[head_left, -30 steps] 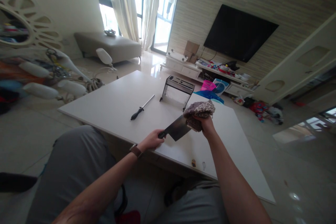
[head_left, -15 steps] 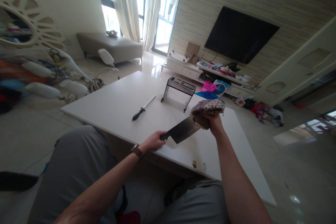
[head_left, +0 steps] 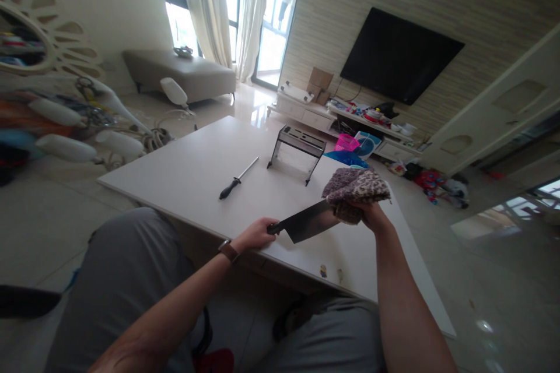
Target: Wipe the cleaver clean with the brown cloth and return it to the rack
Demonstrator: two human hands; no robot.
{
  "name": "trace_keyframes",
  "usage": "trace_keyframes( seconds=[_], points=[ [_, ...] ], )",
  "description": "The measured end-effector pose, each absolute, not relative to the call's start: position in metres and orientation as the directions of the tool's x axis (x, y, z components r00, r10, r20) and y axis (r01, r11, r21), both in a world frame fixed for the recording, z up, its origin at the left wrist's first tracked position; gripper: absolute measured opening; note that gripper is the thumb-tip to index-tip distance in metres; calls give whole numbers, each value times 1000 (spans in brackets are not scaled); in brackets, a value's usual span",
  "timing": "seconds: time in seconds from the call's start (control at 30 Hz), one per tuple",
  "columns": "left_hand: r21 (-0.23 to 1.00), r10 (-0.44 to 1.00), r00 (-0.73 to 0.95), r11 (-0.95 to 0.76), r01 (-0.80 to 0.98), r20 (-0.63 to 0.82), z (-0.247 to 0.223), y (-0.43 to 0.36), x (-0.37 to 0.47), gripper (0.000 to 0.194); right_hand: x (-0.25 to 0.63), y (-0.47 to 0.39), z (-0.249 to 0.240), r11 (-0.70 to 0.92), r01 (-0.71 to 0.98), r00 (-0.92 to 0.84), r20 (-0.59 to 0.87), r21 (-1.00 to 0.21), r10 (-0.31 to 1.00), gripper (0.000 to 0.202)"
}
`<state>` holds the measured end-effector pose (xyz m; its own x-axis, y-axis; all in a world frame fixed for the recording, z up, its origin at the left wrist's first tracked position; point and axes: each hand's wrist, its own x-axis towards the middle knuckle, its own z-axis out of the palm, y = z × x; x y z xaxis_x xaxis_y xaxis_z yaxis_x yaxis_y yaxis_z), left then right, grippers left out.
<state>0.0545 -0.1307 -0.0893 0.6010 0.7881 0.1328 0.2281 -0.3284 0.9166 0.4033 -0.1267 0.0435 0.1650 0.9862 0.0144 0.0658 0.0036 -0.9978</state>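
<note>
My left hand (head_left: pixel 259 234) is closed round the black handle of a cleaver (head_left: pixel 308 222), near the table's front edge. The wide blade points right and away from me. A purple-grey mottled cloth (head_left: pixel 355 187) is folded over the blade's far end and hides the tip. Gripping that cloth from the right is my right hand (head_left: pixel 371 214), its fingers mostly covered by the fabric. Beyond the left hand, a honing steel (head_left: pixel 238 179) with a black handle lies on the white table (head_left: pixel 192 169). Farther back stands a knife block (head_left: pixel 298 148) with slots in its dark top and clear sides.
Two small stickers or bits, one a yellow figure (head_left: pixel 323 271), are at the table's front edge. My knees (head_left: pixel 140 268) are close below it. A lamp with white shades (head_left: pixel 65 148) stands at the left. A pink basket (head_left: pixel 347 143) sits past the table's far edge.
My right hand has slid the cloth rightward along the blade toward its far end, so more of the blade shows. My left hand has stayed in place on the handle.
</note>
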Motion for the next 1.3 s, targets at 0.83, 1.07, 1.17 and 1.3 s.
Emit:
trace_keyframes(
  seconds=[0.83,1.07,1.17,1.3],
  points=[
    [970,834,551,-157,183,31,-83,-131,53,21,419,-143,42,-99,530,122,-39,-842,992,59],
    [943,778,626,-236,233,40,-82,-130,52,19,405,-150,56,-84,558,213,45,-825,976,70],
    [923,729,680,-309,231,74,-81,-129,54,17,393,-152,65,-69,593,140,18,-802,990,65],
    [925,725,685,-307,222,76,-82,-129,54,19,386,-152,72,-11,565,29,6,-825,1000,58]
  ],
)
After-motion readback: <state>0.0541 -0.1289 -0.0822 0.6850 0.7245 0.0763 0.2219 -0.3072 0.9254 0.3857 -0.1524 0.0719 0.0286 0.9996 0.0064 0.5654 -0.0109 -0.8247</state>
